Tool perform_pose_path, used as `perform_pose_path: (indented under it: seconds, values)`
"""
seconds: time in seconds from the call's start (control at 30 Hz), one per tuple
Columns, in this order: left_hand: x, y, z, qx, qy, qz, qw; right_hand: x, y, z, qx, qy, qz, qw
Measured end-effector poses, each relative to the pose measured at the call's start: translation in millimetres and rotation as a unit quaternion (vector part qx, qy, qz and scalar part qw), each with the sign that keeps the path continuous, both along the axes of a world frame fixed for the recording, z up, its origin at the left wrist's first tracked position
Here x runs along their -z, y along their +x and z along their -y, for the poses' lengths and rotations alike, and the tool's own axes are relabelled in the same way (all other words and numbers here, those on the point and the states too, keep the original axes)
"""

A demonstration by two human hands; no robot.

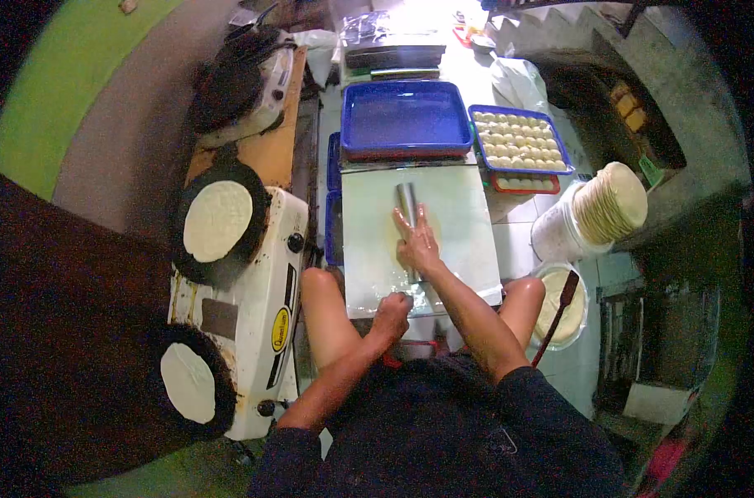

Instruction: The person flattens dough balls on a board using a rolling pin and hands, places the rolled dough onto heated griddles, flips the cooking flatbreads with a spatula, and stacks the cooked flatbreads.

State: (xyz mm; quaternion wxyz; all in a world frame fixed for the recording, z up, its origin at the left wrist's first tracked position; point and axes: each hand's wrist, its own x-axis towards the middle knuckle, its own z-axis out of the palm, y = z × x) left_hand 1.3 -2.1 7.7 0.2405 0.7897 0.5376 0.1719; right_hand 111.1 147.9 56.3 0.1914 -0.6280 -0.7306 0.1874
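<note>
A metal rolling pin [407,199] lies lengthwise on a pale work board [464,241], over a thin, faintly yellowish sheet of dough [433,249]. My right hand [420,241] rests on the pin with its fingers spread. Near the front edge of the board, my left hand [396,309] is closed beside the lower end of the pin; what it holds, if anything, is hidden.
At left, flat rounds [217,221] [187,383] lie in two dark pans on a white stove [290,217]. A blue tray [406,116] stands behind the board. Dough balls [518,141], stacked rounds [613,203] and a basin [578,328] with a brush [568,289] are at right.
</note>
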Motion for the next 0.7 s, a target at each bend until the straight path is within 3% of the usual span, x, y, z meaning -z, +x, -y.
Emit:
perform_pose_path:
  seconds: [0.1, 0.23, 0.37, 0.4, 0.47, 0.53, 0.63, 0.7]
  values:
    - [-3.7, -4.9, -4.5, 0.034, 0.026, -0.01, 0.999, -7.3, -4.4, -2.3, -0.014, 0.041, 0.087, 0.995]
    - [-6.7, -3.8, -1.7, 0.015, 0.027, 0.016, 0.999, -6.5, 0.0, -23.0, 0.018, 0.058, 0.088, 0.994]
    - [-3.6, -3.6, -1.9, 0.014, 0.037, 0.023, 0.999, -2.2, 3.0, -39.0, 0.08, 0.149, 0.044, 0.985]
    - [-3.1, -4.6, -1.0, 0.014, 0.043, 0.027, 0.999, 15.6, 3.9, -49.9, 0.057, 0.162, -0.049, 0.984]
    - [1.6, -5.1, 0.5, 0.013, 0.029, 0.017, 0.999, 21.8, -0.7, -56.4, 0.051, 0.062, -0.182, 0.98]
    - [2.1, -5.7, -1.7, 0.006, 0.028, 0.015, 0.999, 14.0, -1.4, -55.4, -0.029, 0.023, -0.123, 0.992]
    - [9.0, -4.4, 3.9, -0.014, 0.053, 0.027, 0.998, -6.5, -9.0, -32.8, -0.1, -0.038, 0.072, 0.992]
    - [16.4, -3.4, 5.9, -0.026, 0.093, 0.043, 0.994, 6.0, -9.1, -14.8, -0.122, 0.028, 0.076, 0.989]
